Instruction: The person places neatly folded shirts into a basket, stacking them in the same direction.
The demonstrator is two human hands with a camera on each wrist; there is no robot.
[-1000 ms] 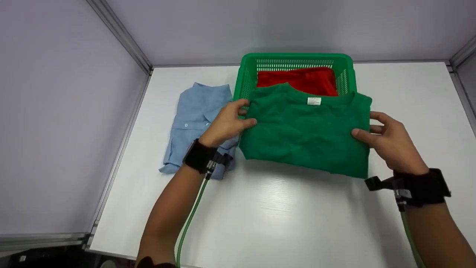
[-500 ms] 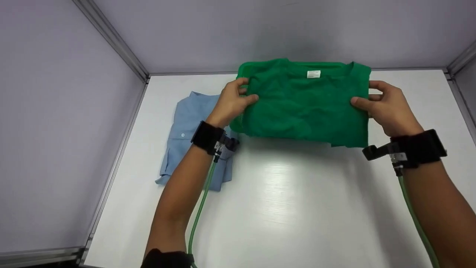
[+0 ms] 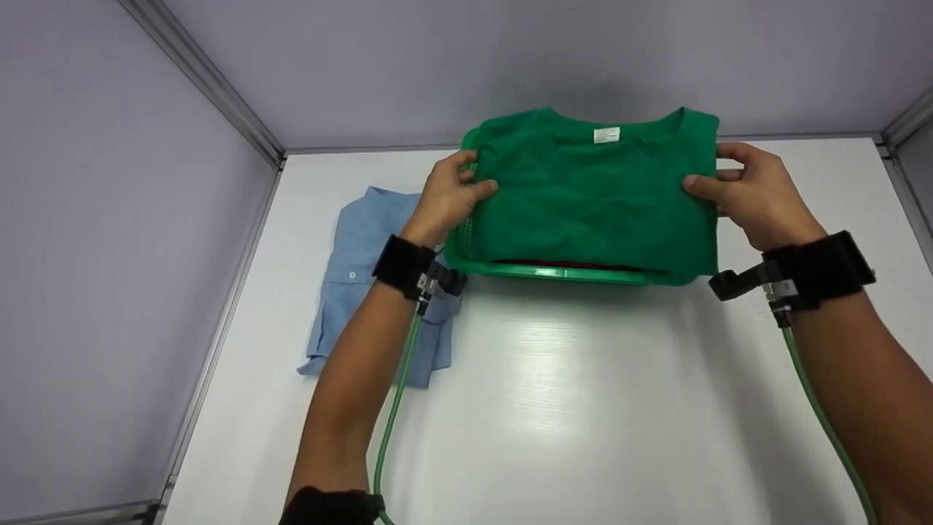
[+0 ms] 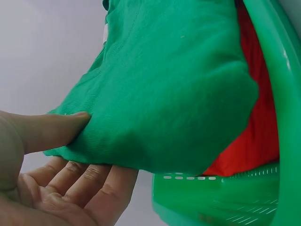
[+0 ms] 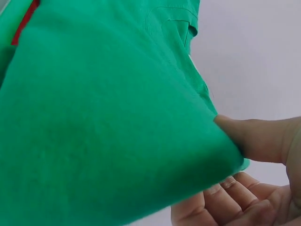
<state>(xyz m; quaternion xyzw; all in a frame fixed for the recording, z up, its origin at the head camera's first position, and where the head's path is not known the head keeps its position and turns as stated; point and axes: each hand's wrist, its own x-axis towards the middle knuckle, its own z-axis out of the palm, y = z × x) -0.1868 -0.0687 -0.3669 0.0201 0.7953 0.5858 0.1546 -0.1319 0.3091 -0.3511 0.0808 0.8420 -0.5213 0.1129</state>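
A folded green T-shirt (image 3: pixel 590 197) with a white neck label is held over the green plastic basket (image 3: pixel 561 273) at the back of the table. My left hand (image 3: pixel 448 193) pinches the shirt's left side, thumb on top and fingers beneath. On the opposite side my right hand (image 3: pixel 758 193) grips it the same way. The shirt covers most of the basket's opening in the head view. Inside the basket lies a red garment (image 4: pixel 258 127), showing beneath the green shirt in the left wrist view.
A folded light blue button shirt (image 3: pixel 364 270) lies on the white table (image 3: pixel 547 408) left of the basket, partly behind my left forearm. Grey wall panels (image 3: pixel 408 65) enclose the back and sides. Green cables (image 3: pixel 393 423) run from both wrist cameras.
Both hands have carried the green T-shirt away from me, from in front of the basket to over it. The red garment is now mostly covered, and the basket's front rim shows below the shirt.
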